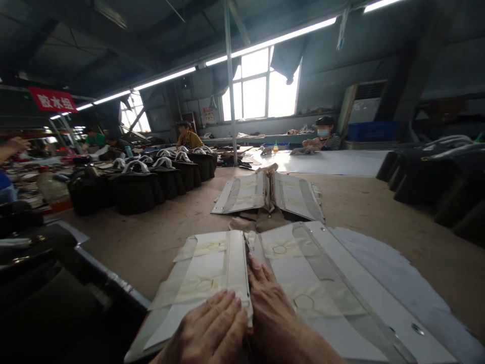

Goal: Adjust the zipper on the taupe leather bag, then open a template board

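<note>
- Left hand (208, 328): palm down, fingers extended, pressing on the raised white edge strip; grip released.
- Right hand (276, 316): palm down, fingers extended toward the center fold (248, 263); grip released.
- Taped white panels (326, 288): spread open on the table (159, 253) beneath both hands, meeting at the center fold.
- Second opened taped piece (267, 194): lies farther along the table.
- Black handbags (136, 192): stand in rows beyond, at left.

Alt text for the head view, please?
The left hand and right hand press on the central fold of an opened white panel banded with translucent tape, on a tan workbench. A similar panel lies ahead, with rows of black bags to the left and a co-worker beyond them.
</note>
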`<control>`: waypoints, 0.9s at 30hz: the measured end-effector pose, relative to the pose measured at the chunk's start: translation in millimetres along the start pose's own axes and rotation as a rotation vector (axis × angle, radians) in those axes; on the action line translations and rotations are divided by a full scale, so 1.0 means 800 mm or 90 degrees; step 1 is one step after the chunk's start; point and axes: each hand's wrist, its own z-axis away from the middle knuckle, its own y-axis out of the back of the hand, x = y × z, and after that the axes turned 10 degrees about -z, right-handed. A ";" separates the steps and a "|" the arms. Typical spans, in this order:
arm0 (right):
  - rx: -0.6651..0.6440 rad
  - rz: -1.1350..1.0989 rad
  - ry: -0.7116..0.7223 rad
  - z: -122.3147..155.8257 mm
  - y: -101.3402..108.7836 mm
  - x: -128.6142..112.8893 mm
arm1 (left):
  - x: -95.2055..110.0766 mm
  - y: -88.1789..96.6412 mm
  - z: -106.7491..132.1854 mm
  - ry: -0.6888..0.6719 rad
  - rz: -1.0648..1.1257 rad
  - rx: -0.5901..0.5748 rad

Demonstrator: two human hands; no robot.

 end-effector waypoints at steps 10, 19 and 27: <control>0.180 -0.284 0.095 0.012 0.000 -0.006 | 0.013 -0.007 0.052 0.094 0.163 -0.170; 0.286 -0.143 -0.148 0.106 0.071 0.056 | -0.008 -0.009 0.030 0.020 0.293 -0.314; 0.114 0.130 -0.380 0.175 0.051 0.053 | -0.022 -0.016 0.034 0.097 0.418 -0.276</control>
